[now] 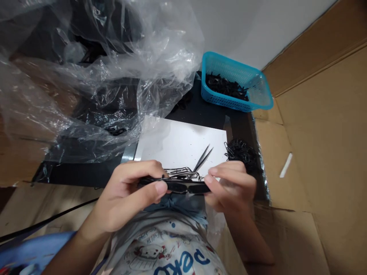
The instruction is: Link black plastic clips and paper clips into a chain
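Observation:
A long black strip-like part with rounded oblong sections stretches between my hands, close to my body. My left hand is closed round its left end, thumb in front and fingers behind. At the right end, my right hand pinches it between thumb and fingertips. Just behind the part, thin black looped pieces show at the near edge of a white sheet; they are partly hidden. Dark pointed tweezers lie on the sheet with the tips facing away from me.
A blue plastic basket holding black pieces stands at the back right. Right of the sheet is a pile of small black loops. Crumpled clear plastic covers the left and back. Cardboard walls the right side.

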### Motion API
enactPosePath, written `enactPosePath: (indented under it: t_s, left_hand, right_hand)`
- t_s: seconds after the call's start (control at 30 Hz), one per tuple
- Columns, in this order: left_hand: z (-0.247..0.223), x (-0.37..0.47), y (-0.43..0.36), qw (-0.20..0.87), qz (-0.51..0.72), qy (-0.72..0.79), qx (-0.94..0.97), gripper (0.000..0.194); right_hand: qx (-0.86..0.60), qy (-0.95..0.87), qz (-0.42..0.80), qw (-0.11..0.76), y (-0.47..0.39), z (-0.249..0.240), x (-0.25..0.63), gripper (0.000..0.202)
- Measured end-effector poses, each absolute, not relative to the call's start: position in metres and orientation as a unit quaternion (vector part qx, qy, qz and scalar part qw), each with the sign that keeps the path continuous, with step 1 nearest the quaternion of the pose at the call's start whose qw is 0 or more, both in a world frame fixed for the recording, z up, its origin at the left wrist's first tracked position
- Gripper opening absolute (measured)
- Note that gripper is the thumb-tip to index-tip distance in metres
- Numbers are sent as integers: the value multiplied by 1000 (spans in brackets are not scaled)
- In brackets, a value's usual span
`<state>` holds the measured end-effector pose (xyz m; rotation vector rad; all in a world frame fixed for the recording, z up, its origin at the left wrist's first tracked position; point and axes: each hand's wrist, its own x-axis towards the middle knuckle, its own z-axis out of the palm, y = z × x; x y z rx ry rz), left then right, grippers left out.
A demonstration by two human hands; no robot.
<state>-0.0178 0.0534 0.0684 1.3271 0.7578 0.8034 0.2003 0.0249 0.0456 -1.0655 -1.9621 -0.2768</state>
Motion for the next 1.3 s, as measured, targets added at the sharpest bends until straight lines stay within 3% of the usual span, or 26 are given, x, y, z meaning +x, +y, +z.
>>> enactPosePath:
  t_s: [0.03, 0.1, 0.27, 0.37, 0.43, 0.6, 0.7, 0.83, 0.9, 1.0, 1.17, 1.3]
  left_hand:
    - [68, -18, 53, 639, 359, 339, 590, 24]
    - [66, -18, 53, 620, 367, 347, 600, 24]
    - [62, -15, 53, 602, 386, 358, 601, 25]
    - [62, -13, 54, 604, 387, 361, 596, 23]
    - [63, -13, 54, 603, 393, 361, 592, 22]
    - [68, -12, 52, 611, 398, 359, 582, 23]
    - [70, -10, 52, 620, 399, 354, 575, 24]
    - [69, -5, 54, 618, 397, 350, 581, 23]
    - [69, -2, 55, 611, 394, 360, 585, 22]
    - [71, 2, 54, 593, 395, 368, 598, 23]
    - [75, 7, 51, 555, 410, 379, 617, 24]
    - [74, 9, 50, 554, 408, 379, 618, 23]
  right_hand:
    - [-405, -786, -107, 454, 29, 46, 204, 12]
    - [-439, -793, -45, 421, 37, 44, 214, 13]
    - [-716, -677, 130, 111, 42, 31, 233, 15]
    - [-746, -650, 143, 24, 43, 21, 230, 17]
    - [-751, -630, 189, 65, 43, 13, 231, 15]
    - [-598, -465, 469, 455, 45, -7, 253, 7]
    - [-497, -426, 503, 564, 44, -6, 257, 11]
    - [-180, -233, 618, 729, 40, 11, 241, 14]
    - [-101, -204, 637, 736, 41, 19, 232, 13]
    - [-144, -345, 626, 685, 47, 29, 224, 13]
    - [-285, -542, 397, 683, 38, 56, 207, 26]
    - [-354, -631, 302, 620, 14, 79, 195, 13]
